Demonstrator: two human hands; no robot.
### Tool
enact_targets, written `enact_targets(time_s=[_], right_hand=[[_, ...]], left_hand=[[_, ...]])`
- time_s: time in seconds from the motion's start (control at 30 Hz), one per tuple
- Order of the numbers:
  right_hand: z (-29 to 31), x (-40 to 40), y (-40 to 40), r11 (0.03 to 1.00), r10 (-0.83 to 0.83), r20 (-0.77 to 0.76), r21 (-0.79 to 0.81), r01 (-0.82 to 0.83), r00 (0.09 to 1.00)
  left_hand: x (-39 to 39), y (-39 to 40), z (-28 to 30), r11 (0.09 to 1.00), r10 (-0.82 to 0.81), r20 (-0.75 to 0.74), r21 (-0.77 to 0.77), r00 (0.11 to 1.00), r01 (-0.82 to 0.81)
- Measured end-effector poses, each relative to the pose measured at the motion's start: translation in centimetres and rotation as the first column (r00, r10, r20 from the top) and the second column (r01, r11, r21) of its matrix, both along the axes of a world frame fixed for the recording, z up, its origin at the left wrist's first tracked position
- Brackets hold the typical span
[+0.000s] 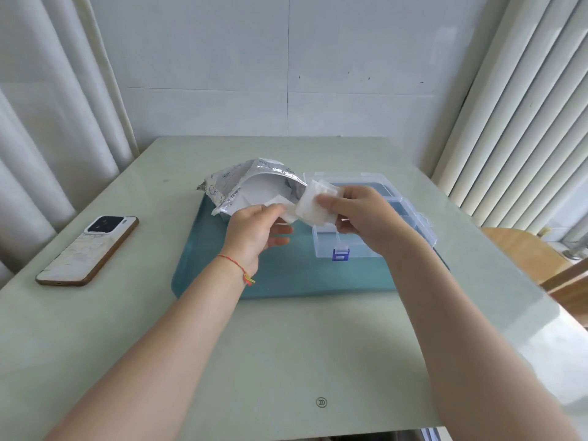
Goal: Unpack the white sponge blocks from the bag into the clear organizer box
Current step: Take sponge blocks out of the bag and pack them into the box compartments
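Two hands: left point(254, 230) pinching bag point(251, 186), right point(359, 218) pinching sponge block point(313, 208) above organizer box point(397, 214).

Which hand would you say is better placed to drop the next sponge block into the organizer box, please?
Probably the right hand: it already pinches a white sponge block directly above the clear organizer box. The left hand holds the bag open, farther from the box.
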State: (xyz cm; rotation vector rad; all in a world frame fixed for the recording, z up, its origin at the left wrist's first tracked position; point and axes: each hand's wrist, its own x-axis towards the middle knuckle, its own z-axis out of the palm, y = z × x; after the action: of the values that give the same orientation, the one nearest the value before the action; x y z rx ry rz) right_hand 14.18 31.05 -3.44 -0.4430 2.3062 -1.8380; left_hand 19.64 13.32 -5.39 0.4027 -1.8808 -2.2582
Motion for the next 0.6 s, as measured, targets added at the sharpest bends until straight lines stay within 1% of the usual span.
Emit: enact_targets(time_s=[0.07, 0.13, 0.17, 0.23, 0.3, 0.4, 0.53, 0.6], right_hand=[[0.3, 0.2, 0.4, 0.999, 0.016, -0.001, -0.038, -0.016, 1.0], [0.7, 0.6, 0.4, 0.996, 0.084, 0.007, -0.033, -0.083, 0.996], [0.8, 0.9, 0.3, 0.993, 0.12, 0.012, -0.001, -0.12, 0.993], [0.8, 1.4, -0.1, 0.982, 0.152, 0.009, 0.116, -0.152, 0.988], [0.8, 1.7, -0.5, 0.968, 0.137, 0.005, 0.211, -0.135, 0.991], [0.9, 1.8, -0.7, 0.959, 0.088, -0.017, 0.273, -0.08, 0.996], [0.8, 1.8, -1.0, 0.935, 0.032, -0.137, 0.354, 0.019, 0.99], [0.7, 1.9, -1.2, 0.933, 0.014, -0.174, 0.356, 0.05, 0.985]], left_hand=[[0.1, -0.4, -0.1, 0.998, -0.054, 0.001, -0.013, 0.999, 0.054], [0.4, -0.7, -0.2, 0.99, -0.137, 0.011, -0.008, 0.99, 0.137], [0.6, -0.7, -0.2, 0.984, -0.176, 0.014, -0.007, 0.984, 0.176], [0.9, -0.8, -0.3, 0.974, -0.228, 0.016, -0.015, 0.974, 0.228], [1.0, -0.9, -0.3, 0.97, -0.244, 0.017, -0.01, 0.97, 0.244], [0.9, -1.0, -0.3, 0.965, -0.261, 0.006, 0.037, 0.965, 0.261], [0.9, -0.9, -0.2, 0.952, -0.295, -0.02, 0.081, 0.955, 0.296], [1.0, -0.7, -0.1, 0.947, -0.299, -0.031, 0.109, 0.954, 0.301]])
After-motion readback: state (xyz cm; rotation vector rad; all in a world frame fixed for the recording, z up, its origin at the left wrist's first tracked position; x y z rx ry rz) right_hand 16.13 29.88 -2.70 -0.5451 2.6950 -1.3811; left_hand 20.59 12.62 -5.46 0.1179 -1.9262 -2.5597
